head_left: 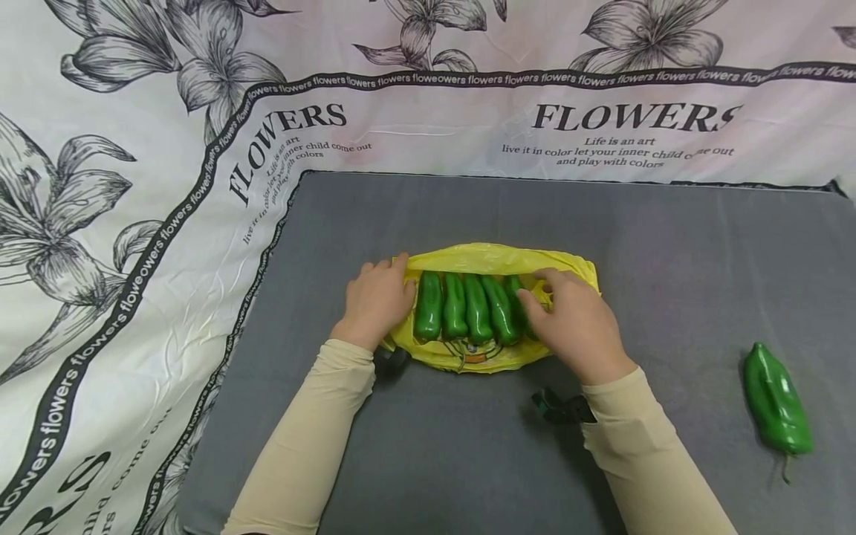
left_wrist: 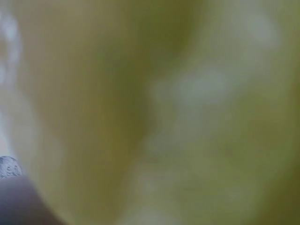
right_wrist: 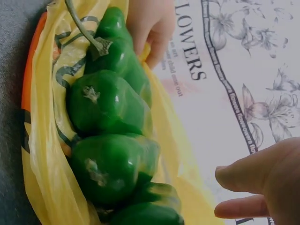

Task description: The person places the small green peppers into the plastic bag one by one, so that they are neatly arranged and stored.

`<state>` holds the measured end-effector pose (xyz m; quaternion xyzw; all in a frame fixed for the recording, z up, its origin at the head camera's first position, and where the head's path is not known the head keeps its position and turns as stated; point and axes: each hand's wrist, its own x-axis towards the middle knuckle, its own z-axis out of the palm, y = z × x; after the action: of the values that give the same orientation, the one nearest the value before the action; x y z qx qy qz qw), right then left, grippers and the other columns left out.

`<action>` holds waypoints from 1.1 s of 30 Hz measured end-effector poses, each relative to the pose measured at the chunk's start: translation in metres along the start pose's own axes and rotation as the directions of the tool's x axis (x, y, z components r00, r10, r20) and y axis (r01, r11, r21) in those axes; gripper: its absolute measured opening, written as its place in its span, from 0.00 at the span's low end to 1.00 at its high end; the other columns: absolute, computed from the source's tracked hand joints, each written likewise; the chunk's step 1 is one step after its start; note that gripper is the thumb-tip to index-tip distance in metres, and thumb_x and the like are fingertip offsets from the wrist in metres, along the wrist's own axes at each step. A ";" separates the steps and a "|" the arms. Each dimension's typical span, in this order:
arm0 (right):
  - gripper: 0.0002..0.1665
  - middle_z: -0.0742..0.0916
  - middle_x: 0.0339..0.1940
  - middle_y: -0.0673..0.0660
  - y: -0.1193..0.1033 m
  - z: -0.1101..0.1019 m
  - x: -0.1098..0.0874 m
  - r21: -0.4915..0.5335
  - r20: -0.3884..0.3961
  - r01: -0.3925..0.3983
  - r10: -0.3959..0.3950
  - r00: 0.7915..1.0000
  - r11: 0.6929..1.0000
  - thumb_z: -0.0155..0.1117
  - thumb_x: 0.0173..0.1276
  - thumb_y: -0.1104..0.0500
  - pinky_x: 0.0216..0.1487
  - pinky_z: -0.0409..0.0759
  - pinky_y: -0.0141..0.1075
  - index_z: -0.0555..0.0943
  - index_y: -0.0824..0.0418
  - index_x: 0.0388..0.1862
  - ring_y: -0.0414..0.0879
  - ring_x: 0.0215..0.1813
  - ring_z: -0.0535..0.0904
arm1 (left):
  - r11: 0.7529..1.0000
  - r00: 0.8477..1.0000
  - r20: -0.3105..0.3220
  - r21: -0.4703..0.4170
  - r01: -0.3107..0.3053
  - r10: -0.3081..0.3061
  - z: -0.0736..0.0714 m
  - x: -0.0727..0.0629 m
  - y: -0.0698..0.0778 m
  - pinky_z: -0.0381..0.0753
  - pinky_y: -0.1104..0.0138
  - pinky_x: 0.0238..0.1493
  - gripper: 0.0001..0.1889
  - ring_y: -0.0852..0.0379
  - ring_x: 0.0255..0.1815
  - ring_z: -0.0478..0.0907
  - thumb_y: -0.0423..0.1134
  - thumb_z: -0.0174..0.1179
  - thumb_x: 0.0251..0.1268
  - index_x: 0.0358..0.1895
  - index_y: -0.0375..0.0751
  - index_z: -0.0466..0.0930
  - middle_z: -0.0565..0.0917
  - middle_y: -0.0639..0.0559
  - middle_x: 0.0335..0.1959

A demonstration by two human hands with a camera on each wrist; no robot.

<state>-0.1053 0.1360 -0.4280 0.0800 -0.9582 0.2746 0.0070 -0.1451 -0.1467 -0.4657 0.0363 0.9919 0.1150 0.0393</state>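
A yellow plastic bag (head_left: 495,258) lies on the grey cloth, with several green peppers (head_left: 477,308) side by side in a row on it. Its upper edge stands up behind them. My left hand (head_left: 377,301) pinches the bag's left edge; in the right wrist view, yellow plastic shows between that hand's fingers (right_wrist: 152,26). At the other end, my right hand (head_left: 582,319) hovers over the bag beside the rightmost pepper, thumb and forefinger apart. The right wrist view shows its thumb (right_wrist: 241,171) clear of the peppers. Blurred yellow plastic (left_wrist: 211,140) fills most of the left wrist view.
One loose green pepper (head_left: 777,401) lies on the grey cloth (head_left: 468,461) at the far right, stem toward me. White flower-printed fabric (head_left: 455,126) with dark lettering borders the grey surface at the back and left. A dark wrist device (head_left: 562,407) hangs under the right cuff.
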 end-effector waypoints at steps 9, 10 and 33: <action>0.27 0.87 0.54 0.70 0.008 -0.010 -0.008 -0.010 -0.033 -0.006 0.006 0.999 1.000 0.63 0.78 0.48 0.45 0.82 0.63 0.82 0.66 0.64 0.65 0.52 0.84 | 1.000 1.000 0.010 -0.009 0.007 -0.007 0.001 0.000 0.001 0.84 0.39 0.50 0.29 0.36 0.62 0.78 0.50 0.51 0.83 0.81 0.46 0.67 0.80 0.40 0.69; 0.28 0.86 0.54 0.70 0.009 -0.011 -0.009 -0.010 -0.033 -0.013 0.013 0.999 1.000 0.63 0.78 0.47 0.45 0.82 0.62 0.82 0.66 0.65 0.64 0.52 0.84 | 1.000 1.000 0.010 -0.008 0.008 -0.008 0.001 0.000 0.001 0.84 0.39 0.50 0.29 0.36 0.62 0.78 0.50 0.51 0.83 0.81 0.46 0.67 0.81 0.40 0.68; 0.29 0.86 0.43 0.68 0.032 -0.025 -0.022 -0.067 -0.067 -0.037 0.033 0.997 0.997 0.68 0.75 0.48 0.32 0.80 0.54 0.82 0.70 0.62 0.59 0.39 0.83 | 1.000 1.000 0.000 0.001 0.013 -0.013 0.000 0.000 0.002 0.84 0.39 0.49 0.28 0.36 0.61 0.78 0.50 0.51 0.83 0.80 0.45 0.68 0.81 0.40 0.67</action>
<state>-0.0894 0.1787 -0.4249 0.0538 -0.9675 0.2442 0.0367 -0.1448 -0.1444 -0.4650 0.0300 0.9922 0.1144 0.0401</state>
